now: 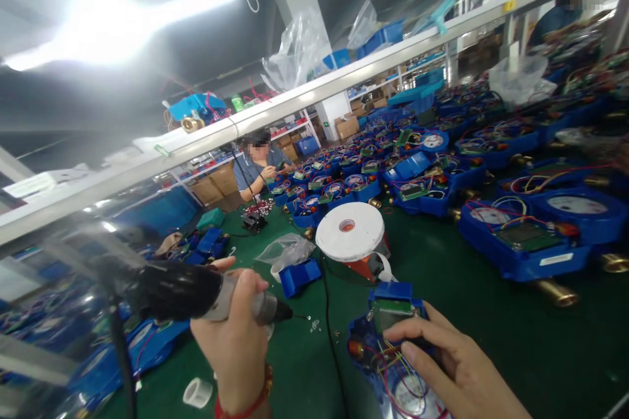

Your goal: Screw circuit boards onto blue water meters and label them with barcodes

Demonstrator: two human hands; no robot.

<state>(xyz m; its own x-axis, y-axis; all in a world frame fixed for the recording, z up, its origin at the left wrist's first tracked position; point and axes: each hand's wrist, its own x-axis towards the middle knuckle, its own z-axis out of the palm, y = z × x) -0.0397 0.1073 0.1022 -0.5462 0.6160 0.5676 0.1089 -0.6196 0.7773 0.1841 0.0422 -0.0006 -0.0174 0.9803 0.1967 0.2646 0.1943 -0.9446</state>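
Observation:
My left hand (pixel 236 334) is wrapped round a powered screwdriver (pixel 196 291) with a black and grey body. Its tip points right, toward small screws (pixel 314 324) lying on the green table mat (pixel 491 314). My right hand (pixel 452 366) rests on a blue water meter (pixel 388 340) at the bottom centre. The fingers press down on its green circuit board and coloured wires. A red bracelet sits on my left wrist.
A white tape roll (pixel 350 230) stands behind the meter, next to a small blue tray (pixel 299 275) and a plastic bag. Several blue meters (pixel 531 236) fill the right and far table. A seated person (pixel 258 167) works opposite. A shelf rail (pixel 295 101) crosses overhead.

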